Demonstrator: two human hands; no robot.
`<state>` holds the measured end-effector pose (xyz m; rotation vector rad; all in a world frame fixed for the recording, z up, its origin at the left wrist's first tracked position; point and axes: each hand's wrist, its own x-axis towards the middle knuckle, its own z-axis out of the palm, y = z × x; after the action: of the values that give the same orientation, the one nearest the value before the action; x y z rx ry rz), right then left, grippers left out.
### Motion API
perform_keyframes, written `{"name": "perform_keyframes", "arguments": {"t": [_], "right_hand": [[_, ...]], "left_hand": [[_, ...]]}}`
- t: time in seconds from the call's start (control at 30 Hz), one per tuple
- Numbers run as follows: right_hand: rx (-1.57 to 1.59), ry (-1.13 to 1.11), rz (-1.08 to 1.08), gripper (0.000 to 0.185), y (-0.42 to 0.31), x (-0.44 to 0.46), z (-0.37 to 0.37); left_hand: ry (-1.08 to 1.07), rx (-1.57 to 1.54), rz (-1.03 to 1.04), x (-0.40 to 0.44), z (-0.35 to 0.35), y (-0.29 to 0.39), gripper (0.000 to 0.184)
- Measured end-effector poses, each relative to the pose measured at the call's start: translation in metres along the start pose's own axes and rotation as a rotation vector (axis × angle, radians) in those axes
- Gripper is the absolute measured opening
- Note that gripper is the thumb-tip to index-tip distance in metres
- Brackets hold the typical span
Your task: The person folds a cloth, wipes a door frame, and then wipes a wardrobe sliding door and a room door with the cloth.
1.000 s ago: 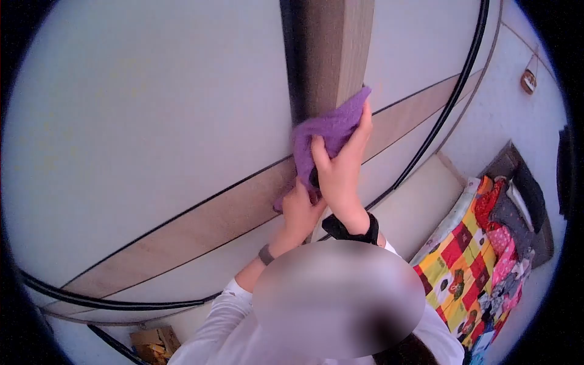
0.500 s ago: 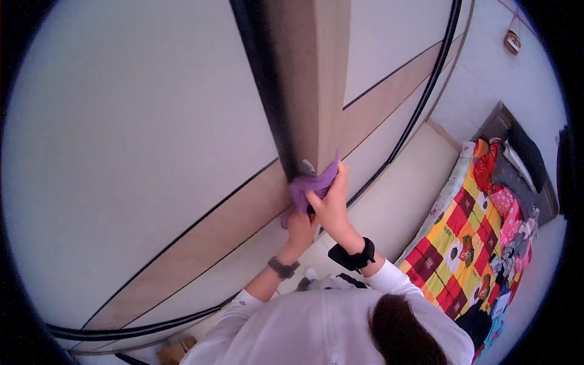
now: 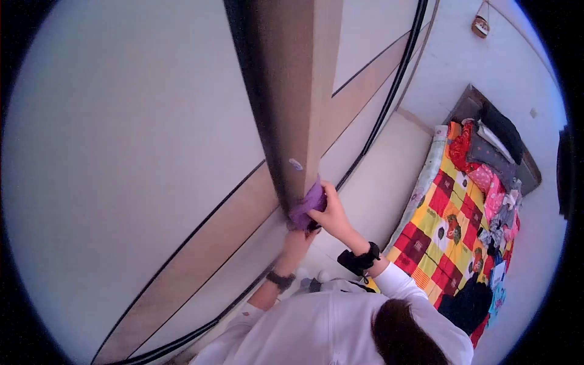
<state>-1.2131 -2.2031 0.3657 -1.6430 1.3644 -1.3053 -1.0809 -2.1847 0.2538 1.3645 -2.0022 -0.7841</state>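
Observation:
A purple cloth point(image 3: 310, 207) is wrapped round the lower part of a wood-coloured vertical panel edge point(image 3: 307, 109). My right hand point(image 3: 331, 213) grips the cloth on the panel's right side, thumb and fingers bent round it. Just below and to the left, my left hand point(image 3: 297, 240) is closed at the cloth's lower end, its fingertips partly hidden. A small pale sticker point(image 3: 295, 164) shows on the panel above the cloth.
White sliding doors point(image 3: 146, 121) with a beige band flank the panel. At the right stands a bed point(image 3: 447, 225) with a checkered cover, pillows and heaped clothes. A small ornament point(image 3: 480, 26) hangs on the wall.
Both hands and the cloth have moved down along the panel, uncovering the sticker. The view has shifted, so more of the bed shows.

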Motion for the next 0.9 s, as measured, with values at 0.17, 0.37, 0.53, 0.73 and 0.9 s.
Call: {"name": "perform_keyframes", "arguments": {"t": [0.17,0.37,0.53,0.73,0.9], "right_hand": [[0.158,0.300,-0.116,0.052,-0.059,0.011,-0.043],[-0.160,0.182,-0.655,0.055,-0.112,0.070,-0.048],[-0.221,0.002,-0.770,0.054,-0.093,0.105,-0.056],[-0.378,0.240,-1.215,0.034,-0.070,0.138,-0.057],[-0.198,0.154,-1.239,0.040,-0.078,0.155,-0.086]], "left_hand": [[0.042,-0.218,0.173,0.002,0.001,0.057,0.043],[0.231,-0.210,0.212,0.037,-0.028,0.108,0.036],[0.350,-0.208,0.023,0.057,-0.013,0.107,0.036],[0.459,-0.065,-0.090,0.081,0.020,0.116,0.040],[0.778,-0.629,-0.113,0.101,0.030,0.142,0.028]]}}
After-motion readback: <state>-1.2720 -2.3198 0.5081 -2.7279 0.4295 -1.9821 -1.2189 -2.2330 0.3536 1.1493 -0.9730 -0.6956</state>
